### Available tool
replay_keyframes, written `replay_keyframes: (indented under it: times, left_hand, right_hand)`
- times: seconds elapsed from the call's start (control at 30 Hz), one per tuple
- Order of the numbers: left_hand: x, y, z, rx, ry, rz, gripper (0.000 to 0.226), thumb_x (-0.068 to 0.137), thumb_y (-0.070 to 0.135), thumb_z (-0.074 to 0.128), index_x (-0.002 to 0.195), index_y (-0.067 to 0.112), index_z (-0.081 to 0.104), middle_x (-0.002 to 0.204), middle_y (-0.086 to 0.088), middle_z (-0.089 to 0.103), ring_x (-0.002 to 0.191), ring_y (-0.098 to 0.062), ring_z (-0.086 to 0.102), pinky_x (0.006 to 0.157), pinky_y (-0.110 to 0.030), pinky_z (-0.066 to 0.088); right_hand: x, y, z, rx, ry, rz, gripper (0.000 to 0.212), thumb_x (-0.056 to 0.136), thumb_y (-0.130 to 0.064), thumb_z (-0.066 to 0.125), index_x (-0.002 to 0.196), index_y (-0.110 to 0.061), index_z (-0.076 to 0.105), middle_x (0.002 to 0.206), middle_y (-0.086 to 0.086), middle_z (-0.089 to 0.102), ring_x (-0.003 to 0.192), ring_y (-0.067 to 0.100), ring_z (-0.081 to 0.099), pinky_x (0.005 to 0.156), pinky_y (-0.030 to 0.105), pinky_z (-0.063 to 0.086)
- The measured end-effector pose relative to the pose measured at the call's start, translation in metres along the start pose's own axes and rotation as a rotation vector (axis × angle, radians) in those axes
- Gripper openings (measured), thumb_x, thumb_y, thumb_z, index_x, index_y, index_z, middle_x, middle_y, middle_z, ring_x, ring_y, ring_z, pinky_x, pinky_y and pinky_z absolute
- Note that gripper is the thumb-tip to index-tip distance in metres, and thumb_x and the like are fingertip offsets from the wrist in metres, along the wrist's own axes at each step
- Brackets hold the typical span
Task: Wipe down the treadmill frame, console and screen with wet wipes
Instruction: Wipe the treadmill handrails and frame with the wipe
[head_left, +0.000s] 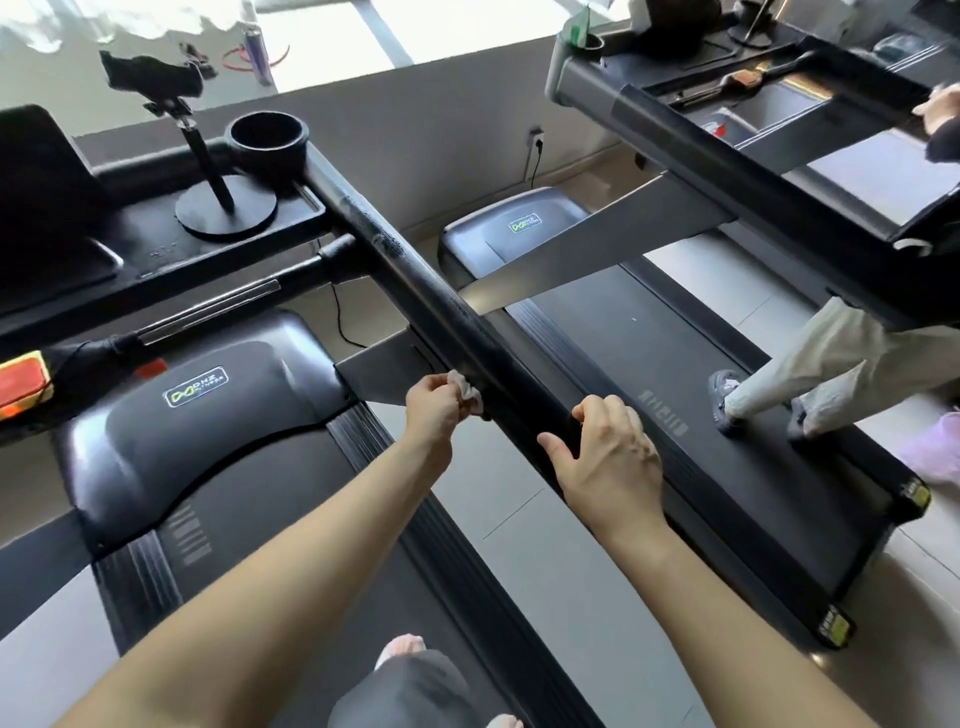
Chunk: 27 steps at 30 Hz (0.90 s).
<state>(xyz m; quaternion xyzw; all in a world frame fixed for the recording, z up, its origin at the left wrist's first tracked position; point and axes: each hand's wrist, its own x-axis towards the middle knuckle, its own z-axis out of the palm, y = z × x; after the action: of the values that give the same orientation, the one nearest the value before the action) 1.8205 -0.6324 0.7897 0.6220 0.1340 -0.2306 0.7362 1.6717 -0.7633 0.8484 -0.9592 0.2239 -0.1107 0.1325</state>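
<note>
A crumpled wet wipe (464, 388) is pinched in the curled fingers of the left hand (435, 411) and pressed against the black handrail (415, 283). The same rail is gripped by the right hand (609, 453) just beside. Two machines are counted on the pale tiled floor (545, 551): the near treadmill (197, 421) and the second treadmill (618, 338).

A: Setting?
B: Gym. The near treadmill (197, 415) has a branded motor cover; right of it stands a second treadmill (519, 228), someone's legs (800, 364) on its belt. Tiled floor (545, 545) lies between.

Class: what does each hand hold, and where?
Left hand pinches the wipe by its near edge against the handrail; right hand grips the handrail, nearer the camera.
</note>
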Motion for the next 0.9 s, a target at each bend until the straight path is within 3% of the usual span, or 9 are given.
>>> replay_keyframes:
  times: [0.07,0.1,0.17,0.33,0.4,0.5,0.6,0.7,0.9]
  left_hand:
    - [0.014,0.005,-0.004,0.013,0.042,0.017,0.007,0.098,-0.006,0.054,0.098,0.000,0.057,0.074,-0.020,0.060,0.062,-0.029,0.060,0.067,-0.048,0.056]
    - [0.020,0.009,-0.007,0.029,0.063,0.024,0.001,0.100,0.001,0.056,0.101,0.000,0.057,0.072,-0.018,0.062,0.059,-0.026,0.060,0.065,-0.043,0.053]
    - [0.036,0.014,-0.015,0.042,0.084,0.040,0.008,0.103,0.012,0.060,0.102,0.003,0.058,0.070,-0.010,0.065,0.057,-0.017,0.060,0.059,-0.028,0.048]
    - [0.073,0.031,-0.031,0.004,0.067,0.024,0.010,0.104,0.012,0.059,0.097,0.005,0.057,0.066,-0.002,0.061,0.055,-0.013,0.057,0.053,-0.022,0.049]
    - [0.091,0.035,-0.040,0.045,0.073,0.024,0.013,0.102,0.016,0.062,0.096,0.005,0.060,0.065,-0.001,0.063,0.056,-0.013,0.060,0.060,-0.029,0.054]
    - [0.133,0.027,-0.050,0.119,0.116,0.025,0.023,0.089,0.029,0.064,0.096,0.007,0.066,0.080,-0.009,0.072,0.079,-0.033,0.073,0.080,-0.047,0.063]
    - [0.152,0.025,-0.052,0.160,0.165,-0.008,0.020,0.085,0.029,0.060,0.094,0.013,0.065,0.087,-0.012,0.075,0.092,-0.039,0.073,0.085,-0.049,0.061]
    - [0.104,0.038,-0.038,0.110,0.122,-0.018,0.004,0.092,0.023,0.060,0.093,0.022,0.056,0.088,-0.009,0.073,0.089,-0.033,0.072,0.092,-0.052,0.059]
    - [0.023,0.001,-0.013,0.104,-0.054,-0.125,0.003,0.103,0.017,0.055,0.101,0.017,0.052,0.095,-0.010,0.073,0.092,-0.026,0.073,0.096,-0.044,0.057]
  right_hand:
    - [-0.002,-0.002,0.001,-0.007,0.022,0.010,0.035,0.089,-0.046,0.071,0.097,-0.016,0.054,0.097,0.001,0.054,0.093,0.025,0.054,0.074,0.039,0.047]
    - [-0.003,-0.002,0.001,-0.007,0.033,0.016,0.035,0.089,-0.046,0.071,0.097,-0.017,0.054,0.096,0.000,0.053,0.093,0.025,0.054,0.072,0.038,0.047]
    - [-0.003,-0.001,0.003,0.008,0.034,0.036,0.034,0.088,-0.045,0.073,0.098,-0.017,0.055,0.096,-0.002,0.053,0.093,0.023,0.053,0.070,0.035,0.045]
    - [-0.006,-0.007,0.009,0.064,0.061,0.152,0.033,0.084,-0.040,0.079,0.099,-0.018,0.058,0.097,-0.004,0.054,0.095,0.021,0.052,0.073,0.034,0.043]
    - [-0.007,-0.016,0.012,0.040,0.079,0.210,0.033,0.084,-0.037,0.079,0.099,-0.017,0.058,0.097,-0.003,0.054,0.095,0.022,0.052,0.074,0.036,0.044]
    - [-0.009,-0.031,0.014,-0.002,0.099,0.285,0.031,0.085,-0.033,0.078,0.101,-0.015,0.059,0.098,-0.001,0.055,0.098,0.025,0.052,0.078,0.041,0.049]
    - [-0.011,-0.042,0.019,-0.034,0.133,0.344,0.031,0.086,-0.028,0.078,0.105,-0.011,0.062,0.102,0.004,0.057,0.100,0.028,0.053,0.083,0.044,0.050]
    - [-0.014,-0.050,0.023,-0.055,0.178,0.367,0.032,0.086,-0.025,0.078,0.109,-0.009,0.063,0.103,0.007,0.057,0.100,0.030,0.054,0.083,0.043,0.049]
    - [-0.014,-0.054,0.024,-0.079,0.193,0.384,0.033,0.086,-0.023,0.079,0.110,-0.007,0.064,0.104,0.009,0.058,0.100,0.032,0.055,0.085,0.044,0.049]
